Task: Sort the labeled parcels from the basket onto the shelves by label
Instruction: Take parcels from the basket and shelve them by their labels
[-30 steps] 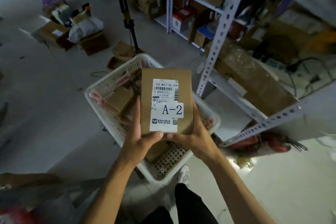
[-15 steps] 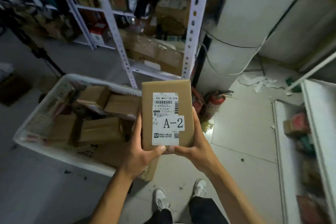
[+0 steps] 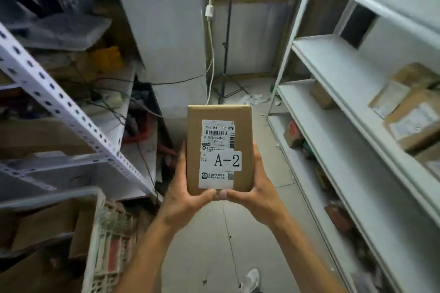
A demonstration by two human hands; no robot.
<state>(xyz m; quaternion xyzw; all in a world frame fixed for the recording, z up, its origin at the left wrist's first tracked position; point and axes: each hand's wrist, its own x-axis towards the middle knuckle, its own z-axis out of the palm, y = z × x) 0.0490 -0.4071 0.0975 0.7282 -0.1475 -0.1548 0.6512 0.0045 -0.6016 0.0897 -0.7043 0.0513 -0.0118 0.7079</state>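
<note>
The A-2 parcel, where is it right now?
In the head view it is centre frame, the A-2 parcel held upright between the left hand and right hand, above the floor between the shelves.

The parcel (image 3: 219, 150) carries a white sticker (image 3: 223, 161) reading "A-2" over a shipping label (image 3: 217, 140) headed "942 M411-90 078", with a barcode and small Chinese print.

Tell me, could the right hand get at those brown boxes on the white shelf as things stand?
Probably not yet. The right hand and the left hand both grip the A-2 parcel, so it is busy. The brown boxes lie open on the white shelf, nothing blocking them, but well off to the side.
</note>
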